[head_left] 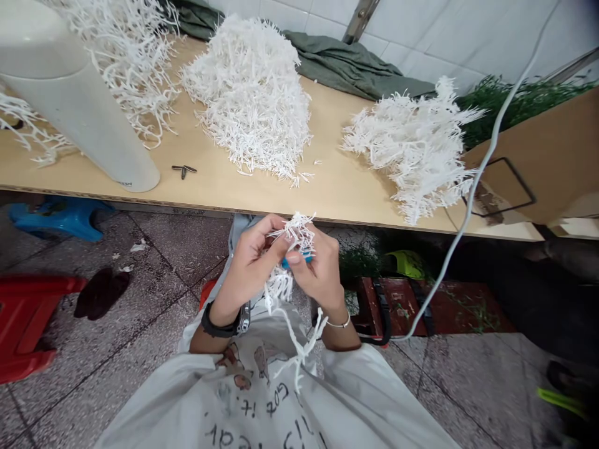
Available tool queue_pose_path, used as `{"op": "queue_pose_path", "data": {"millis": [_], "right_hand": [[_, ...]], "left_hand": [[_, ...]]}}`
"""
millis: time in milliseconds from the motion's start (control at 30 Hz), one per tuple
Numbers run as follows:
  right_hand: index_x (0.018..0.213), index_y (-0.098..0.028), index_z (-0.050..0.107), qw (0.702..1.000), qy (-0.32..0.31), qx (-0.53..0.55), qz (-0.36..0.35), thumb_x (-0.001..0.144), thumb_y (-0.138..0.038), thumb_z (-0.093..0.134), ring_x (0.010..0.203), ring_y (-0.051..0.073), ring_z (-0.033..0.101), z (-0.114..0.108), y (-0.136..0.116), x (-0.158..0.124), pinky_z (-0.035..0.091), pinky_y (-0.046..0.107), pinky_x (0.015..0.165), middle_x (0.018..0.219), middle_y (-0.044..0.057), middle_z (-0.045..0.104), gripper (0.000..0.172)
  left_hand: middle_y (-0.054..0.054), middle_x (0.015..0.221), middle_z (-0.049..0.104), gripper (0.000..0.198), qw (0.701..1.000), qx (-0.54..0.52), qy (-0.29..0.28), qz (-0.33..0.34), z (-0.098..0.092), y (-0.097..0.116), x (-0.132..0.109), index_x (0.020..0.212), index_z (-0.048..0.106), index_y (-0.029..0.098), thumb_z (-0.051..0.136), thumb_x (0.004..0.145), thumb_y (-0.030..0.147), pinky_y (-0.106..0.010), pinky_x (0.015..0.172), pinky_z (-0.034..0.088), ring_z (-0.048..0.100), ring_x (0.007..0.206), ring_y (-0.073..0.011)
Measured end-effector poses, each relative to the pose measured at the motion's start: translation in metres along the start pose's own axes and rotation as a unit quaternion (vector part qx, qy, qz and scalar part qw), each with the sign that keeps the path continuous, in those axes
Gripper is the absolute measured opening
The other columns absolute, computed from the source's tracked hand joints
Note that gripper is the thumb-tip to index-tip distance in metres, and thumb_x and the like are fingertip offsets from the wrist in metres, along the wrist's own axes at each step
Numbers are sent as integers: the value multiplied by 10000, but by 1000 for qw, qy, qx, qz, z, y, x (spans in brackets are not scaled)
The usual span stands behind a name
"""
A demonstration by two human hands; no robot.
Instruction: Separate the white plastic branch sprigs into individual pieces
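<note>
In front of the table edge, my left hand [256, 257] and my right hand [321, 265] are close together above my lap. My left fingers pinch a bunch of white branched plastic sprigs [299, 234], whose thin tips stick up between the hands. My right hand is closed around the same bunch, thumb bent inward. Beneath the right thumb shows a small blue piece [297, 259]; its kind is mostly hidden by the fingers. More white branched strands [299, 349] hang below the hands onto my light grey clothing.
On the table [327, 196] lie a dense heap of white sprigs [257, 93], a smaller pile [414, 146] and looser white branches [135, 68]. A pale bottle [88, 112] stands at left. A white cable [486, 162] crosses the right side. Red [28, 324] and blue [60, 215] stools stand at left.
</note>
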State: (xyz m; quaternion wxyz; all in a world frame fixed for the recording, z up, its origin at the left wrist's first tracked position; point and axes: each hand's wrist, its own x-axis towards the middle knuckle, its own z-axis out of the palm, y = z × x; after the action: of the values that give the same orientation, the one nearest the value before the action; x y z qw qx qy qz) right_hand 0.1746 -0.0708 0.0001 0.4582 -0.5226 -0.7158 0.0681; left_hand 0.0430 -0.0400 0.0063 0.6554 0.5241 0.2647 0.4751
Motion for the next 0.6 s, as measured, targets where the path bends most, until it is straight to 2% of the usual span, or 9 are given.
{"op": "queue_pose_path", "data": {"millis": [100, 233, 367, 433, 467, 533, 600], "right_hand": [[646, -206, 415, 1000, 19, 6, 3, 962, -378, 390, 536, 109, 408, 1, 3, 2, 312, 269, 540, 585, -13, 453, 361], [562, -198, 312, 996, 67, -13, -60, 956, -214, 402, 461, 75, 281, 2, 6, 6, 241, 265, 496, 504, -43, 323, 405], [517, -181, 242, 995, 59, 3, -76, 946, -194, 430, 421, 47, 196, -5, 7, 7, 174, 259, 456, 470, -64, 210, 469], [497, -176, 221, 997, 60, 24, -42, 950, -206, 435, 410, 45, 173, -7, 7, 2, 160, 267, 449, 460, -66, 190, 502], [488, -178, 212, 996, 81, 39, -16, 955, -229, 433, 407, 49, 165, -6, 7, -2, 154, 277, 450, 452, -65, 184, 519], [480, -191, 197, 981, 167, 79, 64, 962, -310, 430, 403, 66, 163, 1, 5, -9, 149, 299, 455, 434, -62, 178, 549], [481, -209, 203, 949, 253, 118, 146, 961, -374, 420, 400, 86, 191, 11, 2, -14, 170, 308, 452, 422, -57, 193, 552]], "left_hand": [[46, 652, 478, 188, 999, -18, -20, -19, 0, -3, 1, 838, 571, 197, 626, 853, 377, -191, 479, 291, 363, 525, -70], [51, 604, 341, 334, 998, 39, -35, -22, -4, -7, 4, 716, 470, 182, 550, 885, 458, -214, 477, 247, 284, 523, -76], [55, 562, 250, 451, 986, 105, -126, -22, -7, -11, 8, 612, 349, 178, 504, 904, 486, -243, 486, 190, 227, 522, -73], [52, 550, 257, 469, 985, 75, -156, -24, -4, -14, 9, 601, 345, 178, 481, 910, 503, -248, 482, 184, 225, 512, -71], [51, 549, 269, 469, 985, 43, -165, -27, -2, -15, 8, 604, 358, 177, 476, 909, 513, -246, 475, 190, 230, 505, -69], [49, 547, 293, 457, 984, -36, -170, -35, 7, -16, 7, 615, 392, 178, 483, 904, 520, -236, 459, 209, 242, 483, -63], [55, 538, 306, 446, 979, -109, -162, -58, 15, -17, 5, 624, 412, 181, 504, 892, 525, -223, 440, 223, 241, 454, -54]]}}
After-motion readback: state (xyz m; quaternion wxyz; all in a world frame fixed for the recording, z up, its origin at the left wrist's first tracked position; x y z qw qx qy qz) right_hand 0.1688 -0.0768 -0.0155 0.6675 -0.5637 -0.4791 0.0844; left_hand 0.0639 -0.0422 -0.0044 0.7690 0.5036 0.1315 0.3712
